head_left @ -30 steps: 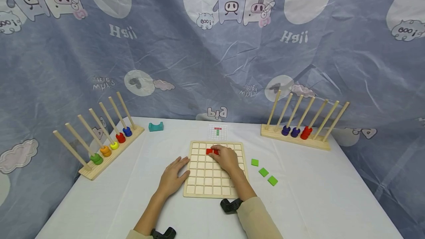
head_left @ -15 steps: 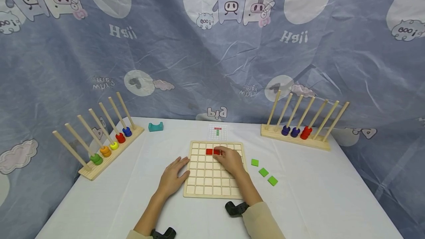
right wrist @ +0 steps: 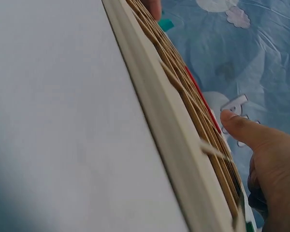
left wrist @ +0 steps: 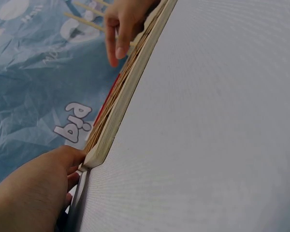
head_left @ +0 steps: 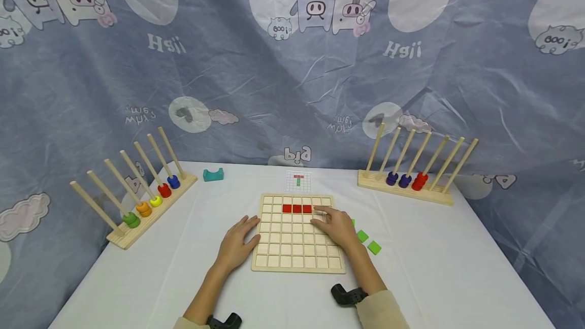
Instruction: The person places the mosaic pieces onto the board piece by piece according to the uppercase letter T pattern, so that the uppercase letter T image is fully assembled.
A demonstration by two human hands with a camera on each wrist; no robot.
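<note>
In the head view a wooden grid board lies on the white table. Three red square tiles fill neighbouring cells in a row near its far side. My left hand rests at the board's left edge, fingers fairly straight; the left wrist view shows that hand against the board's corner. Over the right part of the board, just right of the red row, hovers my right hand, thumb and forefinger apart and nothing between them. Green square tiles lie right of the board, one partly hidden behind that hand.
Beyond the board lies a pattern card showing a red and green T. Peg racks with coloured beads stand at the far left and far right. A teal curved block sits at the back left. A patterned cloth hangs behind.
My right hand has let go of the last red tile and drawn back to the right, so all three red tiles now show. The left hand stays put at the board's edge.
</note>
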